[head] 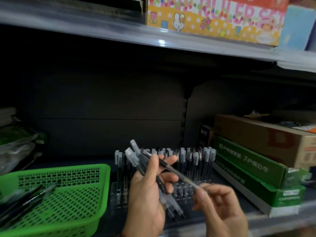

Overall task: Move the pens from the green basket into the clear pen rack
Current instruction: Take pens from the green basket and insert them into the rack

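Left hand (147,190) grips pen bundle (136,161), caps up-left; right hand (220,202) pinches single pen (181,176) at lower end, axis slanting up-left.

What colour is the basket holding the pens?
Green basket, with a lattice pattern, clearest in the head view.

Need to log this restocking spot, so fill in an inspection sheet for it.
surface: dark shelf, dimly lit.
job's things: green basket at left, a few loose pens inside; clear rack behind the hands, many racked pens upright.
clutter: stacked boxes at right; bags at left.
grips: left hand holds a pen bundle; right hand pinches a single pen by one end.
cables: nothing seen.
surroundings: dark back panel; upper shelf carries a ruler-set box.
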